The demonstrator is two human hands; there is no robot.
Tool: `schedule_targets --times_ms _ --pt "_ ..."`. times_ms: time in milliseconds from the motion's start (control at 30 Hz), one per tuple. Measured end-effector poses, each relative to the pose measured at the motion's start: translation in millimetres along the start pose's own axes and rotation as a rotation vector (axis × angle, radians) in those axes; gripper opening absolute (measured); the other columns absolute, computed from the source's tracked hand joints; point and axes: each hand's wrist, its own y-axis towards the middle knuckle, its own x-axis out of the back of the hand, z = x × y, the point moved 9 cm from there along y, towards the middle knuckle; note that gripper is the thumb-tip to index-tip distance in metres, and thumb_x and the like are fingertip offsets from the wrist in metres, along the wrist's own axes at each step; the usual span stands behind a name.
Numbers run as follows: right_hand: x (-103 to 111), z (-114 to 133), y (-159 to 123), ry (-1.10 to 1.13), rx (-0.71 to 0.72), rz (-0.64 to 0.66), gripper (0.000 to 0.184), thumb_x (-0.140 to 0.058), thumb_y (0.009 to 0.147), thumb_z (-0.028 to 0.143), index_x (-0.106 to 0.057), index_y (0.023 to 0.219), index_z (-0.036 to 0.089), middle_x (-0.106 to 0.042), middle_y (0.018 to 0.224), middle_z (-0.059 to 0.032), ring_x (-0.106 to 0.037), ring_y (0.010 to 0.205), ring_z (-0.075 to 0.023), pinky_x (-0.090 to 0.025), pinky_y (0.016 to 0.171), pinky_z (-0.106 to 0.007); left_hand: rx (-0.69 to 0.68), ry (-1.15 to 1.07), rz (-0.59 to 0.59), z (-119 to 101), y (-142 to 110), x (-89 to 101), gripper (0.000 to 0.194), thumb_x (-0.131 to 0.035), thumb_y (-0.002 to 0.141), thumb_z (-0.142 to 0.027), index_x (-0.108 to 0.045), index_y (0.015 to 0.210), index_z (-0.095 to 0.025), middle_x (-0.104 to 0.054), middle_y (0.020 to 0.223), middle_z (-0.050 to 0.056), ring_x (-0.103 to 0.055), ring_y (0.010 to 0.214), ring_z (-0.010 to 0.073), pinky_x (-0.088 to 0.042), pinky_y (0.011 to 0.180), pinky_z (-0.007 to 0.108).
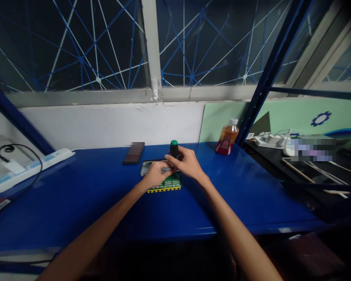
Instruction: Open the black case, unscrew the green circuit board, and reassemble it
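My right hand [188,162] is closed round an upright screwdriver [174,149] with a black handle and a green cap. Its shaft and tip are hidden behind my fingers. Just left of it, my left hand [158,173] reaches in with thumb and fingers drawn together below the handle; what they pinch, if anything, is hidden. Under both hands lies a green circuit board [172,182] with a yellow toothed strip along its near edge. A grey, shallow tray-like case [145,167] sits behind the board, partly covered by my left hand.
A dark phone-like slab [133,153] lies behind the case on the blue table [105,210]. At the back right stands a bottle of orange-red drink [227,136]. A white power strip [32,168] with a black cable is at the left; cables and a charger [270,140] crowd the right.
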Motion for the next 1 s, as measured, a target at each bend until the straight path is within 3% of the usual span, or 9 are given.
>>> schedule_targets --times_ms 500,767,1000 --pt "-0.2 -3.0 0.8 0.002 -0.016 0.006 0.033 -0.06 0.079 0.051 -0.062 0.091 0.021 -0.06 0.07 -0.0008 -0.048 0.056 -0.0131 -0.032 0.054 -0.029 -0.084 0.023 0.016 -8.3 -0.5 0.7 0.025 -0.057 0.083 -0.027 -0.074 0.097 -0.014 -0.074 0.093 0.009 -0.067 0.09 0.0235 -0.048 0.082 0.033" --pt "0.5 -0.1 1.1 -0.013 0.02 -0.011 0.028 -0.06 0.079 0.048 -0.054 0.075 0.021 -0.055 0.064 0.0017 -0.048 0.055 -0.0123 -0.032 0.054 -0.028 -0.047 0.051 -0.034 -0.9 0.8 2.2 0.023 -0.06 0.08 -0.028 -0.075 0.09 -0.014 -0.074 0.088 0.007 -0.067 0.085 0.022 -0.049 0.079 0.032" --pt "1.1 0.1 1.1 -0.048 0.036 -0.018 0.028 -0.062 0.077 0.045 -0.05 0.071 0.021 -0.054 0.062 0.0021 -0.049 0.055 -0.0123 -0.031 0.053 -0.028 -0.091 0.058 -0.003 -6.7 -0.4 1.1 0.025 -0.058 0.081 -0.028 -0.075 0.093 -0.013 -0.074 0.09 0.008 -0.067 0.083 0.0216 -0.049 0.078 0.031"
